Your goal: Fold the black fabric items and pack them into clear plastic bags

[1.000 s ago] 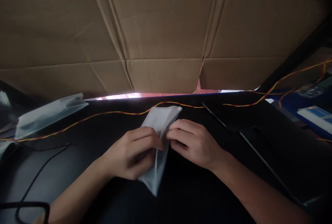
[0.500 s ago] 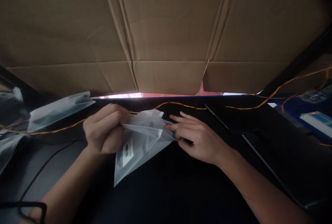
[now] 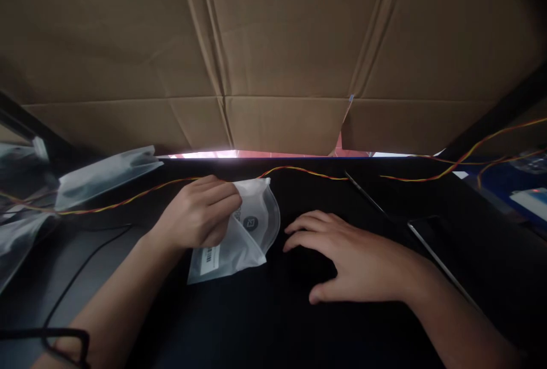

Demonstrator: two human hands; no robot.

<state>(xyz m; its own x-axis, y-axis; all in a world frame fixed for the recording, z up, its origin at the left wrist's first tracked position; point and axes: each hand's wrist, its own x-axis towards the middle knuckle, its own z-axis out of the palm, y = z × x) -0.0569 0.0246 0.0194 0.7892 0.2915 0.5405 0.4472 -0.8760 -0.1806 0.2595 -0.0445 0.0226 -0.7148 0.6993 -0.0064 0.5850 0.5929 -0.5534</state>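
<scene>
My left hand pinches the upper edge of a small frosted plastic bag with a white label and a dark round mark. The bag hangs down onto the black table. Just right of the bag, my right hand is open, its fingers spread over the dark table top and holding nothing. A red-and-yellow twisted wire runs across the table just behind both hands.
A brown cardboard wall stands along the table's far edge. More frosted bags lie at the left. A thin black cable curls at lower left. A dark flat device lies at the right, with blue items beyond it.
Both hands held the folded bag together; my left hand pulled it open to the left. My right hand has let go and now rests open on the table.
</scene>
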